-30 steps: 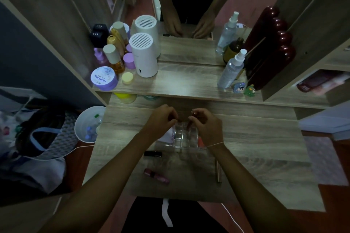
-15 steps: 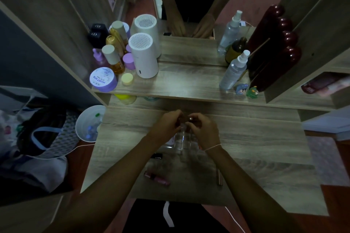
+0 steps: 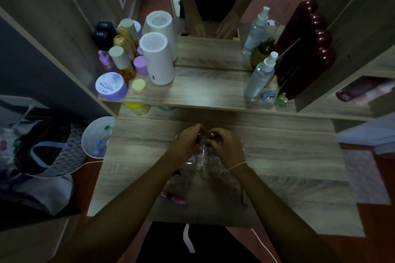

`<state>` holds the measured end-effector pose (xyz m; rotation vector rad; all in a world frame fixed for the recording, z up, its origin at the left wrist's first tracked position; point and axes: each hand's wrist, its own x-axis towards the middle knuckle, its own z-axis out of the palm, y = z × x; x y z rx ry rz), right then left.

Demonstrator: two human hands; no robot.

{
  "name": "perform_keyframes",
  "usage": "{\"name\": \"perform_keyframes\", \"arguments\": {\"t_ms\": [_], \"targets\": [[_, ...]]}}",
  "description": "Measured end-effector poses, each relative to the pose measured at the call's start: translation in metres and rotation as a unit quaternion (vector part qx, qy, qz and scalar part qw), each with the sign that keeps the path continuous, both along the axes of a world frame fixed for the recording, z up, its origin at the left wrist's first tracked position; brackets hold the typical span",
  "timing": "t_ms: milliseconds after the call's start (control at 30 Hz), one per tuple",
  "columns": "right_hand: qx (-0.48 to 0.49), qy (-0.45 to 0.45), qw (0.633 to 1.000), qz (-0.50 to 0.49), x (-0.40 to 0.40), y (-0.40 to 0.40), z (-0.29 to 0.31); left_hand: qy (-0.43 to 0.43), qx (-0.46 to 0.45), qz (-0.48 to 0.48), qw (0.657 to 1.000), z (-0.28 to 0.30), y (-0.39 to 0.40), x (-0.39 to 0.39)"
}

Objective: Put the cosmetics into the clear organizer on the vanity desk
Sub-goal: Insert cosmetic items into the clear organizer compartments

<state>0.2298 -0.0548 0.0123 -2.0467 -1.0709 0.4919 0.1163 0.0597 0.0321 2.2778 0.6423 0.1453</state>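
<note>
Both hands have closed together over the clear acrylic compartmented organizer [image 3: 203,156], mid-desk at twelve o'clock from the body. Left hand [image 3: 188,142] and right hand [image 3: 226,148] each seem to pinch a small dark round-tipped cosmetic [image 3: 211,134]; each grip's contents are unclear. Next: lower it into a compartment.

Readable text, head view:
- purple jar [image 3: 111,86] on the shelf, far left: lid reads "MOIST HYA", upside down from this angle. Smaller print lines on the same lid are too small to make out.
- two black boxes [image 3: 104,33] at the back left of the shelf: each top carries a "CD" oval monogram.
- small blue figurine [image 3: 269,96] on the shelf: marks on its front, illegible.

Nothing else legible.
</note>
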Motion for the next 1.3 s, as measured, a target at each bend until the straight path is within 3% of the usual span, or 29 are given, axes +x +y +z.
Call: {"name": "perform_keyframes", "arguments": {"t_ms": [1000, 1300], "targets": [[0.013, -0.017, 1.0, -0.008, -0.005, -0.018, 0.019, -0.04, -0.018, -0.004, 0.999, 0.005, 0.009, -0.021], [0.039, -0.038, 0.996, -0.076, -0.017, -0.066, 0.042, -0.044, 0.072, 0.009, 0.996, 0.013, 0.032, -0.077]]}}
